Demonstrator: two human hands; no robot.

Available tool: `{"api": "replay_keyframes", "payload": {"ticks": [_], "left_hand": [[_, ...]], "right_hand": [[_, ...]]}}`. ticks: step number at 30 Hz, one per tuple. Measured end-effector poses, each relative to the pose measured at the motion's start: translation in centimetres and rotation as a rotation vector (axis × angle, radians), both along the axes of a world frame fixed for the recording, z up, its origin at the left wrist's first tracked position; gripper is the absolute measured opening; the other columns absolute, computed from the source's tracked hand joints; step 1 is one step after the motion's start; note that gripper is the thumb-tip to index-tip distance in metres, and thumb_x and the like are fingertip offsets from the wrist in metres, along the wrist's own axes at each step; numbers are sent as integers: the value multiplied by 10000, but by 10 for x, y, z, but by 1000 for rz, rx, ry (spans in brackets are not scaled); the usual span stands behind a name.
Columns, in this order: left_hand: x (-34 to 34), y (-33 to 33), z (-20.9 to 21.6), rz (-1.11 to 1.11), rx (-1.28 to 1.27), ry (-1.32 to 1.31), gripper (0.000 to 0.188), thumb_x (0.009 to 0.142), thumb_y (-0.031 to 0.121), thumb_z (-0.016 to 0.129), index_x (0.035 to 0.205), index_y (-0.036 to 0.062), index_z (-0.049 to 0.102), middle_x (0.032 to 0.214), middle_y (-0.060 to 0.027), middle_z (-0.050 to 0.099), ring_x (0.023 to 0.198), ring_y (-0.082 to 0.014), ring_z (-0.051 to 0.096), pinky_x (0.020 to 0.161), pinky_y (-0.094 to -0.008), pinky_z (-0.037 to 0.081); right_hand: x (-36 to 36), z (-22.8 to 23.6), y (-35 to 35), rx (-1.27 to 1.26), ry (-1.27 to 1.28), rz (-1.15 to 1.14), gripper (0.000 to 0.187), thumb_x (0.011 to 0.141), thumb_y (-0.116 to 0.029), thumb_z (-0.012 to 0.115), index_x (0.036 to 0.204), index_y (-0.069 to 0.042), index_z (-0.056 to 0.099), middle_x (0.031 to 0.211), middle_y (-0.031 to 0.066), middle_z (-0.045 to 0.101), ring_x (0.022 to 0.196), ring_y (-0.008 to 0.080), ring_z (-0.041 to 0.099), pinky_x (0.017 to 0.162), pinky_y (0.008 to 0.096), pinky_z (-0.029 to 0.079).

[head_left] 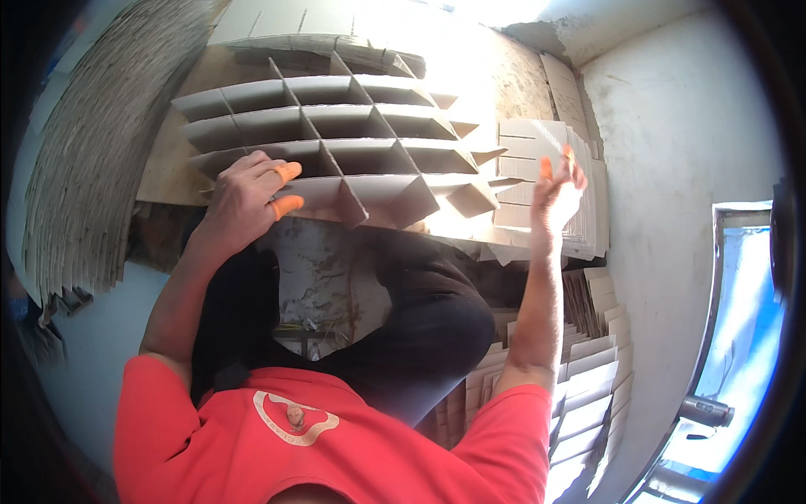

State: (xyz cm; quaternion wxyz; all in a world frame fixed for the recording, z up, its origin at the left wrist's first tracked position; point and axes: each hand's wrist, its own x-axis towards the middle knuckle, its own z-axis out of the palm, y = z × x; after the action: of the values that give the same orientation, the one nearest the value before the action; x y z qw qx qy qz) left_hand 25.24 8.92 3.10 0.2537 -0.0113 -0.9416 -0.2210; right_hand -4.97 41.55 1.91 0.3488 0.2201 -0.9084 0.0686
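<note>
Cardboard divider grid (348, 122), long axis L–R, is placed R of & beyond fingers of nearer L hand (242, 191) (parted, touching it; grip can't be told), while those of R hand (557, 200), spread & empty, are held nr slotted cardboard sheets (518, 151).

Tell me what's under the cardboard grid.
A tan tabletop shows past the grid's left end. Its strips hide most of whatever lies directly beneath.

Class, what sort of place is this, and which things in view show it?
Probably a cardboard workshop: a cardboard grid stands on the table, slotted sheets lie stacked at the right, and a large pile of cardboard fills the left.
</note>
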Motion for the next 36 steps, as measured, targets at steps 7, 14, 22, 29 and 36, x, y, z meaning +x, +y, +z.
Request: {"api": "replay_keyframes", "payload": {"ticks": [7,14,22,29,36], "left_hand": [[0,-5,-9,45,-35,-18,407,640,76,779,1014,-36,661,932,-150,668,859,-294,613,745,-367,512],[-3,-5,-8,26,-39,-26,378,653,73,774,999,-31,660,933,-150,669,854,-286,614,745,-366,507],[3,-10,-8,67,-8,-39,353,681,126,769,993,-5,668,957,-126,673,895,-282,610,808,-380,494],[24,-27,-3,169,-4,10,405,671,103,776,1041,-12,661,988,-136,668,940,-289,604,833,-376,486],[54,-50,-6,233,-21,-118,421,686,91,750,1084,5,643,1028,-120,667,994,-282,586,874,-373,444]], "right_hand": [[-24,-47,83,241,-432,-544,700,661,-433,815,1163,-26,544,1176,171,544,1152,343,487,883,519,452],[-53,-50,110,63,-344,-401,534,643,-399,821,961,-44,580,936,168,658,897,368,631,747,474,505],[-39,-22,108,-379,-389,-370,352,830,-406,651,785,-60,695,695,146,653,631,300,589,610,422,465],[-23,46,82,-714,-66,-127,361,888,-342,646,746,-10,643,596,59,558,554,141,427,534,315,389],[100,142,-66,-842,-556,576,423,811,-139,757,1171,-14,575,739,26,651,479,66,516,374,201,344]]}}
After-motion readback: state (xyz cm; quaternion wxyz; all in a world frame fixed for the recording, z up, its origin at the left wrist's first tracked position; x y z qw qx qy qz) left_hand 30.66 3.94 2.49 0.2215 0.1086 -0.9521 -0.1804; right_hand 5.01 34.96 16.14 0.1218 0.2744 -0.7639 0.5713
